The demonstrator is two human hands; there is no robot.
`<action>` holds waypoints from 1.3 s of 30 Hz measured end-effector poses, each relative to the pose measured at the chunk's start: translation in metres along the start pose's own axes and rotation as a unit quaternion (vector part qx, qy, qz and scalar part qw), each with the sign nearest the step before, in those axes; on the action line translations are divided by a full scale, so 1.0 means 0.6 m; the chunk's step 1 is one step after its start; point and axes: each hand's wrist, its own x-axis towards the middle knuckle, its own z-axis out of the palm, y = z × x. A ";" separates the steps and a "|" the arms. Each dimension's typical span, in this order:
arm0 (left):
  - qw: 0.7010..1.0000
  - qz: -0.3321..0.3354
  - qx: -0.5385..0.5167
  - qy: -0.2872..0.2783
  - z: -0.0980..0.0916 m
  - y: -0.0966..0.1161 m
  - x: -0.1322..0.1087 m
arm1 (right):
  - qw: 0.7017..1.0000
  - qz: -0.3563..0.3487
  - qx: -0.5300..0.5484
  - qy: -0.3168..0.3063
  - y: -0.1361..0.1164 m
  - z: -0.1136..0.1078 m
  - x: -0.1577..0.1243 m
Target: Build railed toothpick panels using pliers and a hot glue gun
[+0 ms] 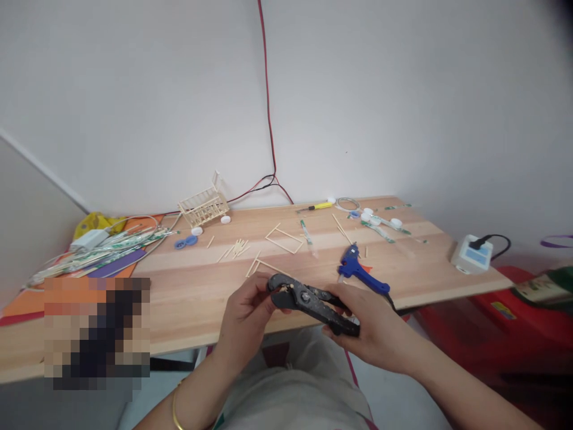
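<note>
My right hand (373,325) is wrapped round the handles of black pliers (308,300), held over the near edge of the wooden table (188,298). My left hand (246,310) is closed in a pinch at the pliers' jaws, holding something too small to make out. A blue glue gun (358,272) lies on the table just beyond my right hand. Thin wooden sticks (237,248) and a stick frame (284,239) lie beyond the pliers.
A small stick-built crate (203,206) stands at the back by the wall. Coloured paper and stick packets (98,254) pile at the left. A white power strip (472,254) sits at the right end, a yellow tool (320,206) and white caps behind. Red floor lies right.
</note>
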 end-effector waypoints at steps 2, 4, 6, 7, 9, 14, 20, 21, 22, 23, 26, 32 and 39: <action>1.000 0.005 0.005 -0.001 0.000 0.001 0.000 | 1.000 -0.002 -0.002 -0.002 0.001 0.000 0.001; 1.000 0.013 0.013 -0.001 0.000 0.003 0.001 | 1.000 -0.007 -0.003 -0.005 0.001 0.000 0.002; 0.999 0.025 0.025 -0.002 -0.001 0.006 0.002 | 1.000 -0.006 -0.006 -0.009 0.000 0.000 0.003; 0.999 0.032 0.029 -0.004 -0.001 0.007 0.003 | 1.000 -0.005 -0.006 -0.012 -0.001 -0.001 0.004; 0.999 0.042 0.032 -0.006 -0.004 0.007 0.004 | 1.000 -0.004 -0.002 -0.019 -0.004 -0.001 0.005; 0.997 0.045 0.060 -0.013 -0.012 -0.001 0.004 | 0.999 -0.005 0.004 -0.032 -0.005 -0.003 0.008; 0.997 0.038 0.071 -0.009 -0.014 -0.005 0.003 | 0.999 -0.015 -0.027 -0.022 0.007 0.005 0.007; 0.997 0.036 0.071 -0.009 -0.013 -0.004 0.003 | 0.999 -0.014 -0.039 -0.019 0.010 0.008 0.007; 0.997 0.035 0.071 -0.010 -0.013 -0.004 0.004 | 0.998 -0.013 -0.053 -0.015 0.013 0.012 0.008; 0.997 0.034 0.073 -0.010 -0.014 -0.003 0.005 | 0.998 -0.011 -0.067 -0.011 0.016 0.016 0.009; 0.996 0.033 0.085 -0.016 -0.018 -0.003 0.007 | 0.996 -0.009 -0.094 0.000 0.024 0.025 0.012; 0.997 0.007 0.072 -0.038 -0.026 -0.014 0.010 | 0.999 0.034 -0.022 -0.003 0.030 0.007 0.014; 0.998 0.002 0.027 -0.048 -0.016 -0.010 0.010 | 0.999 0.049 -0.013 -0.010 0.012 -0.018 0.004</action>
